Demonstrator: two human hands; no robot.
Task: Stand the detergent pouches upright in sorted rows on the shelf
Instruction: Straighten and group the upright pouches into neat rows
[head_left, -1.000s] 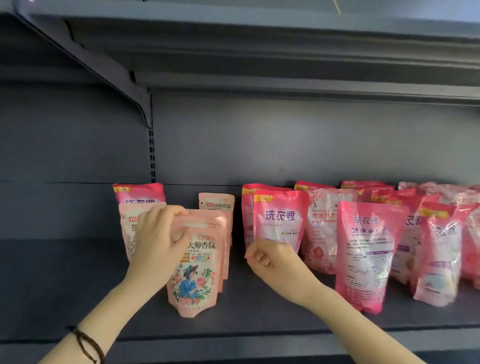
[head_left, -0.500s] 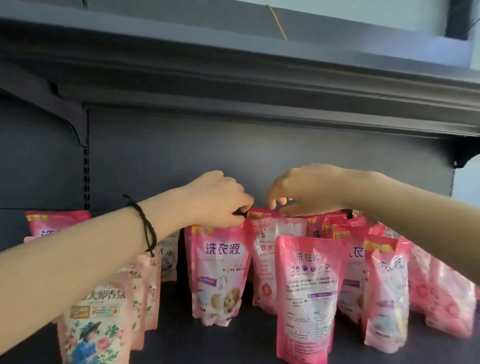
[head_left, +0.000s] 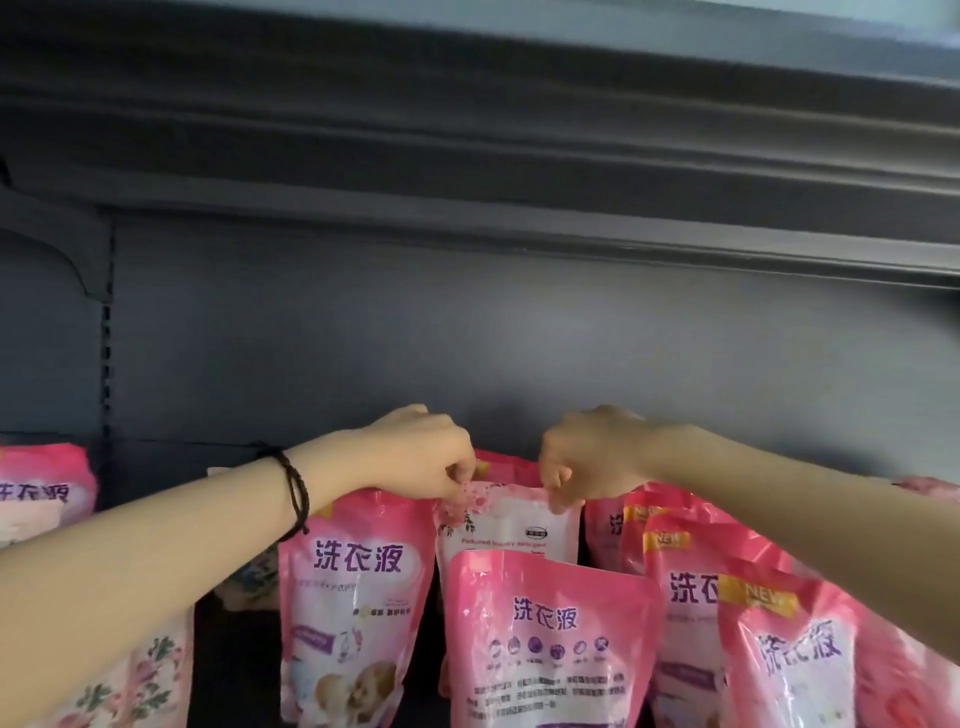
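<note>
- The left hand (head_left: 415, 460) pinches the top left corner of a pale pouch (head_left: 509, 527), its fingers curled down onto the sealed edge.
- The right hand (head_left: 592, 462) pinches the same pouch's top right corner in the same way.
- The pale pouch is upright between the two hands, mid-shelf (head_left: 234, 675) and close to the grey back panel (head_left: 467, 338). Its base is hidden, so whether it rests on the shelf cannot be told.
- A pink front pouch (head_left: 545, 649) stands just before it and covers its lower half.
- A puppy-print pouch (head_left: 358, 597) stands upright just to its left, below the left wrist.
- Pink pouches marked NEW (head_left: 685, 587) crowd together on its right, under the right forearm.
- A floral pouch (head_left: 140, 675) stands at the lower left, partly behind the left forearm.
- A dark braided bracelet (head_left: 295, 493) circles the left wrist.
</note>
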